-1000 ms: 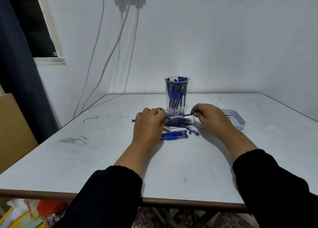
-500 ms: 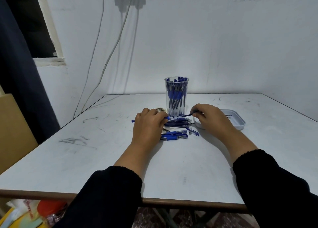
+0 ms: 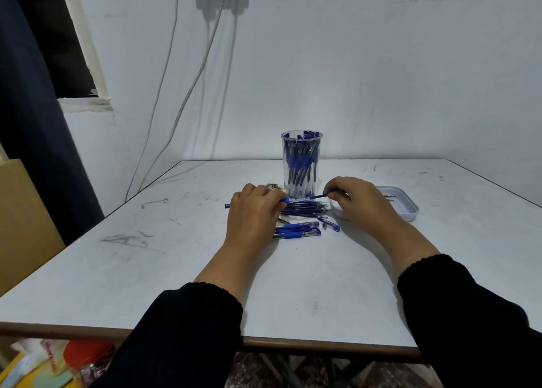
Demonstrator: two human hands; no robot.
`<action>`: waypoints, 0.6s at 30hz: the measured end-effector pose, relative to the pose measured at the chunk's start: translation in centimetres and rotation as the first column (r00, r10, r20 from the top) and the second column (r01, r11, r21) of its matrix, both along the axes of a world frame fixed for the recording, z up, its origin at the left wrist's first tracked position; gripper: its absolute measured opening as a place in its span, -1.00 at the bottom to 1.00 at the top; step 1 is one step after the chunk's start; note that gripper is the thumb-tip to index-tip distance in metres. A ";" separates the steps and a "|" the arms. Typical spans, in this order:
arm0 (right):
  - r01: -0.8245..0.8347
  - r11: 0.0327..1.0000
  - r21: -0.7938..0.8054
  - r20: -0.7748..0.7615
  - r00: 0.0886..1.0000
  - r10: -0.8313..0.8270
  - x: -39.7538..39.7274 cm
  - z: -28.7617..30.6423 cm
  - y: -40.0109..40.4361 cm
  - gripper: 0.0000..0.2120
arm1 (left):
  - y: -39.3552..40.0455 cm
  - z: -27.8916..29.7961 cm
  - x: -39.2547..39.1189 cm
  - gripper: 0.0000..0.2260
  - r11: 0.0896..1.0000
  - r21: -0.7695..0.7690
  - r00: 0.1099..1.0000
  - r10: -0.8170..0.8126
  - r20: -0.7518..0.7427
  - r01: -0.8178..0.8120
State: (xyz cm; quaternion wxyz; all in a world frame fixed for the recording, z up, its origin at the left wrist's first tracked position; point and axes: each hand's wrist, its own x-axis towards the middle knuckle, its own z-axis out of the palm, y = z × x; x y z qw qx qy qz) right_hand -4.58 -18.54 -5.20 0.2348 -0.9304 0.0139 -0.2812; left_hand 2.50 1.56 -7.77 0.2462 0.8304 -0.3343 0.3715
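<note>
My left hand [image 3: 252, 211] grips a blue pen barrel [image 3: 227, 206] whose end sticks out to the left of my fist. My right hand [image 3: 359, 201] pinches a thin blue refill [image 3: 318, 196] that runs from my fingers toward the barrel's open end. Under both hands lies a row of loose refills [image 3: 305, 209] on the white table [image 3: 176, 270]. Three assembled blue pens [image 3: 299, 230] and a small pen part [image 3: 330, 225] lie just in front. A clear cup [image 3: 301, 164] full of blue pens stands behind my hands.
A shallow pale tray [image 3: 406, 208] with a few small parts sits to the right of my right hand. Cables hang down the wall at the back left. A dark curtain and a cardboard box stand left of the table. Packets lie on the floor at lower left.
My hands have barely moved. The refill in my right hand stays lined up with the barrel in my left hand.
</note>
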 end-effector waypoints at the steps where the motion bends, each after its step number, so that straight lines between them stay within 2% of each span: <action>1: -0.002 1.000 0.000 -0.003 1.000 0.002 0.0 0.0 0.1 -0.85 | 0.0 0.0 -0.1 -0.93 1.000 0.001 1.000 -0.006 0.000 0.006; 18: 0.039 0.999 0.003 -0.008 0.999 -0.039 0.2 -0.2 -0.2 -0.85 | 0.0 -0.1 0.1 -0.92 1.000 -0.011 0.999 -0.005 0.032 0.005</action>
